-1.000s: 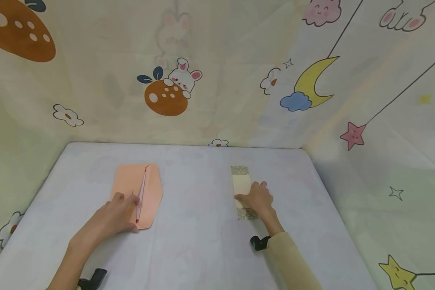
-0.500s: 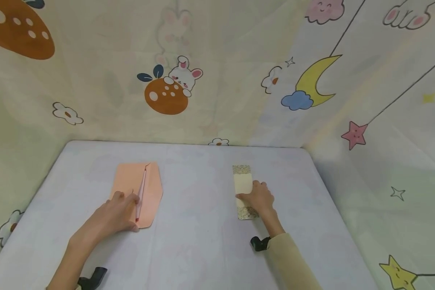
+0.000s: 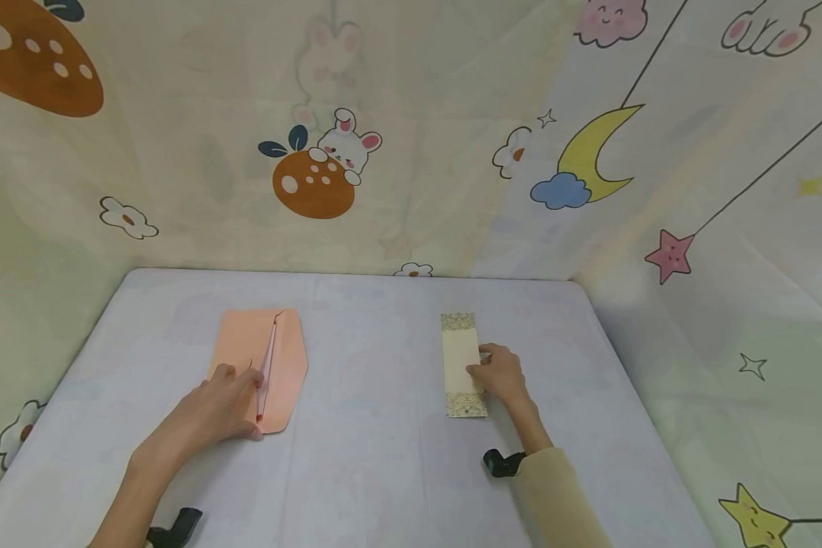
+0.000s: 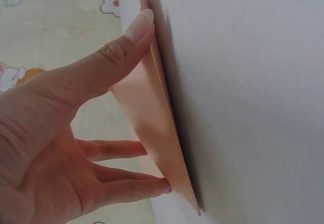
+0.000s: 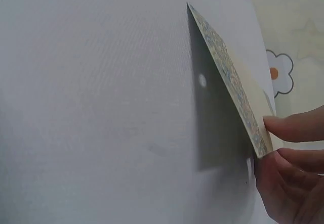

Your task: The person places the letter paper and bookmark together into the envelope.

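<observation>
A peach paper envelope (image 3: 288, 365) lies at the left of the table, a narrow pale gap with a reddish lower tip running along its flap. My left hand (image 3: 222, 407) rests on its near-left part; in the left wrist view the thumb presses at one edge and the fairly straight fingers (image 4: 124, 189) touch its face. To the right, a cream bookmark (image 3: 460, 358) with gold glitter bands at both ends is pinched at its right edge by my right hand (image 3: 503, 377). The right wrist view shows the bookmark (image 5: 228, 72) tilted, one long edge raised off the table.
White cloth covers the table (image 3: 370, 457), with open surface between the two papers. A printed curtain (image 3: 438, 152) with cartoon figures rises behind and at both sides. Black camera mounts (image 3: 503, 463) sit at the wrists.
My right hand has shifted right, its thumb drawing back from across the bookmark to pinch the right edge, so more of the cream middle shows. The left hand and envelope stay put.
</observation>
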The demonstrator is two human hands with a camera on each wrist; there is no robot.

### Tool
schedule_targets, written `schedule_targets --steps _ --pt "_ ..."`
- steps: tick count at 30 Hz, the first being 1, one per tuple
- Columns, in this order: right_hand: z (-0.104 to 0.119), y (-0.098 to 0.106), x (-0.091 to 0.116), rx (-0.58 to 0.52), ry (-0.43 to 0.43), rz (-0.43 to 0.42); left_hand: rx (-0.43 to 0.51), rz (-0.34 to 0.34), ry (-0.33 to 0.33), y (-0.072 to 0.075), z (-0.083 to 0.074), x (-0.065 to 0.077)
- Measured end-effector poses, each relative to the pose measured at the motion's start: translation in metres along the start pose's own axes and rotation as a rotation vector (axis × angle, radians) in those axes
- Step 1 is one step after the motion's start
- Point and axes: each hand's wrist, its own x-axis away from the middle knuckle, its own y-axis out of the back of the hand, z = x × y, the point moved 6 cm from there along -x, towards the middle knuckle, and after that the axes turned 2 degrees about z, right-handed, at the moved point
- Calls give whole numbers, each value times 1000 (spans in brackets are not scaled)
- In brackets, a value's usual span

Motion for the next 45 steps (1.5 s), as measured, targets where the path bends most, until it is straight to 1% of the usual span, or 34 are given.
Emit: schedule_targets --steps 4,10,17,23,25,29,33,39,45 --pt "-3 0 -1 -44 7 5 -5 -4 4 -1 1 0" --pt "-10 0 0 -107 -15 14 2 12 3 -1 3 0" --pt "-18 -4 -1 -248 -18 46 -3 10 13 0 1 0" --pt "-26 -9 -2 -405 -43 90 10 14 3 1 3 1" --pt "-28 -10 -2 -437 -38 102 14 21 -1 1 3 1" --pt "-31 -10 -2 -472 -27 115 14 29 9 2 5 1" --pt "-32 -10 -1 -475 -27 117 21 21 18 3 5 1" --pt "-33 -12 -1 -504 -54 130 30 21 15 1 5 1" --pt "-35 -14 -2 -505 -50 127 29 27 11 2 5 -1"
